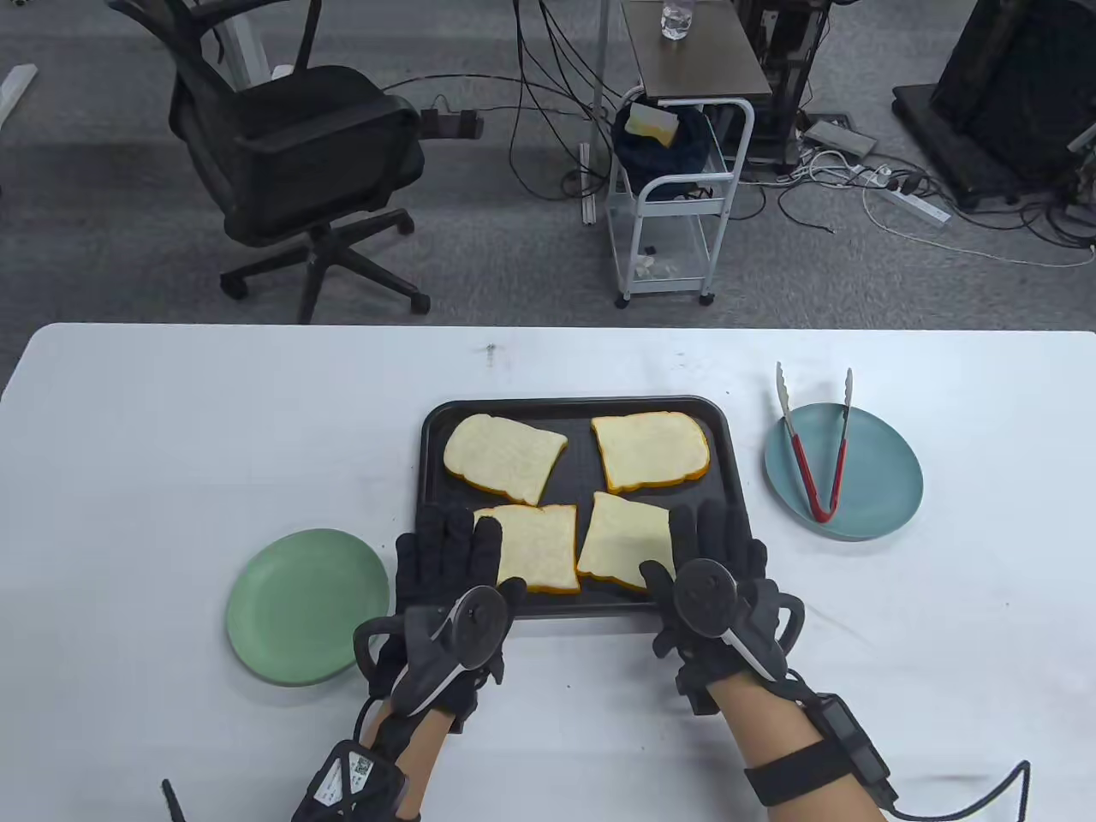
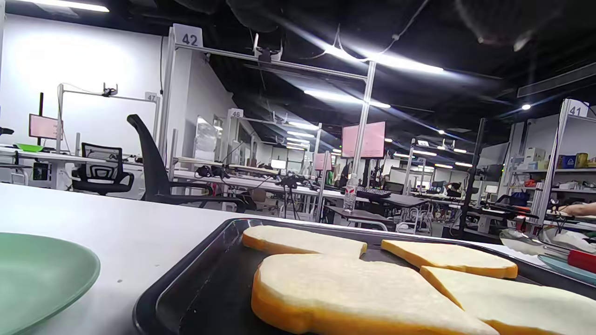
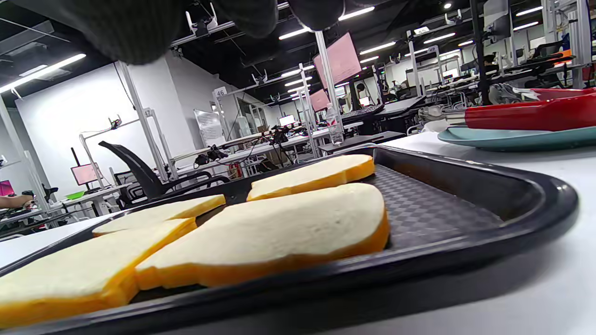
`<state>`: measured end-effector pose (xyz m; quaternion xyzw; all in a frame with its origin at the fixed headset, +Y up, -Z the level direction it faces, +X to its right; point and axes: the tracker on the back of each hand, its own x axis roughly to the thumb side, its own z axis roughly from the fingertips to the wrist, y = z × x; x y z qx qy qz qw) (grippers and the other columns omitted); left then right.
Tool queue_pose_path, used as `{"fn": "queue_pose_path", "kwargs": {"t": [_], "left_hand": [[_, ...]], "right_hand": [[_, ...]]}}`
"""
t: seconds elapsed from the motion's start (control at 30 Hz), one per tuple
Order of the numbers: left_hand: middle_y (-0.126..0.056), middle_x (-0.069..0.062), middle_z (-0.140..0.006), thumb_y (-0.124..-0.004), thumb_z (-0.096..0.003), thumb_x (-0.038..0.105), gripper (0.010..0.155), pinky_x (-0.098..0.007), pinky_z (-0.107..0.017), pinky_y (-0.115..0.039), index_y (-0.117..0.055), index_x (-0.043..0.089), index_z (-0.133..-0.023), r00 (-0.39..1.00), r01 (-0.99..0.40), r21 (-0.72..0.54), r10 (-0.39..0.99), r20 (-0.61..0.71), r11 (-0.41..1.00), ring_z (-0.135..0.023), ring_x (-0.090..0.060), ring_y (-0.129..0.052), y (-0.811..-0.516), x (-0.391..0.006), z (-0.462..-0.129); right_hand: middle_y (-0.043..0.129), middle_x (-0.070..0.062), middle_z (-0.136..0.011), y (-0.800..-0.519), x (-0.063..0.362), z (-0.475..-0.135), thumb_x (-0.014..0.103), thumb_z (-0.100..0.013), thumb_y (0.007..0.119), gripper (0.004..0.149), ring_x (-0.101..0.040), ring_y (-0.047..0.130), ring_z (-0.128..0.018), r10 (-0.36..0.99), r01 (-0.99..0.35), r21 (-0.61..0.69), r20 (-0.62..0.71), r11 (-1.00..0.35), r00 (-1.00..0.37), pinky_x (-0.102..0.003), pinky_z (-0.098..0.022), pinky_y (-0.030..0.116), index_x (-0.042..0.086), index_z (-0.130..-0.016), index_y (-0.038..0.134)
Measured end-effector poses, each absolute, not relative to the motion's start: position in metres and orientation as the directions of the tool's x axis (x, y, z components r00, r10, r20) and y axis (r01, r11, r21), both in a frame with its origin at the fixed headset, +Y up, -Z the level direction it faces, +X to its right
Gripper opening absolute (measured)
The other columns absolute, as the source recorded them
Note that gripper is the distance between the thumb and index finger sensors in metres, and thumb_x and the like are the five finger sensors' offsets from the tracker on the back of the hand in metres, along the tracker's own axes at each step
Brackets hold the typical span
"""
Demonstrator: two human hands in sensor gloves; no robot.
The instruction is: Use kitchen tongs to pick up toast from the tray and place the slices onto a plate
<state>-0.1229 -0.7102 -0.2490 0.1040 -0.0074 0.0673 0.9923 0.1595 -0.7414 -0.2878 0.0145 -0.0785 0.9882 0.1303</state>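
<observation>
White and wide, the surface (image 1: 214, 411) carries a dark tray (image 1: 437, 428) at its middle, and on the tray lie four slices of toast (image 1: 505, 458), flat and close together, the near two touching. They look light and thin, with pale faces and orange crusts; whether they are soft bread or stiff imitations I cannot tell, though the clean, even edges suggest something fairly rigid. Either way a slice should be nipped at a crust edge, where tongs can slide under.

The tongs (image 1: 818, 454), red-handled with metal tips, lie spread across a blue plate (image 1: 890, 479) just right of the tray. A green plate (image 1: 291, 608) sits to the left.

Both hands rest flat at the tray's near corners, fingers straight, holding nothing: left hand (image 1: 449, 574) beside one near slice, right hand (image 1: 715, 569) beside the other.

Only the table view shows the hands whole and both plates together. The wrist views, low at surface level, add the slices' thickness, the raised tray rim and its textured floor.
</observation>
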Motion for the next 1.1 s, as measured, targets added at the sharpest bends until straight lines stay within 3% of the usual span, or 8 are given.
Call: {"fn": "queue_pose_path", "kwargs": {"t": [0.63,0.83,1.1], "left_hand": [[-0.049,0.003,-0.12,-0.061,-0.0394,0.065,0.07,-0.048,-0.083,-0.042,-0.052,0.038,-0.104,0.99,-0.144,0.217,0.141,0.029,0.965,-0.115,-0.026,-0.039,-0.71,-0.124,-0.249],[-0.049,0.003,-0.12,-0.061,-0.0395,0.065,0.071,-0.048,-0.083,-0.043,-0.052,0.038,-0.104,0.99,-0.141,0.227,0.137,0.03,0.964,-0.115,-0.026,-0.039,-0.71,-0.123,-0.248],[-0.049,0.003,-0.119,-0.061,-0.0393,0.065,0.071,-0.048,-0.083,-0.043,-0.052,0.038,-0.104,0.99,-0.138,0.222,0.136,0.024,0.965,-0.115,-0.026,-0.04,-0.711,-0.124,-0.249]], "right_hand": [[0.033,-0.018,-0.117,-0.737,0.179,-0.297,0.059,-0.049,0.062,0.073,-0.048,0.031,-0.103,0.302,-0.29,-0.175,-0.051,-0.941,-0.952,-0.067,-0.068,0.042,0.025,-0.11,0.041],[0.032,-0.018,-0.118,-0.725,0.205,-0.332,0.06,-0.048,0.063,0.075,-0.048,0.03,-0.104,0.362,-0.328,-0.188,-0.189,-0.926,-0.913,-0.067,-0.069,0.04,0.025,-0.111,0.04],[0.029,-0.018,-0.118,-0.707,0.248,-0.392,0.061,-0.048,0.064,0.077,-0.048,0.027,-0.104,0.266,-0.211,-0.178,-0.4,-0.961,-0.877,-0.068,-0.069,0.039,0.026,-0.111,0.036]]}}
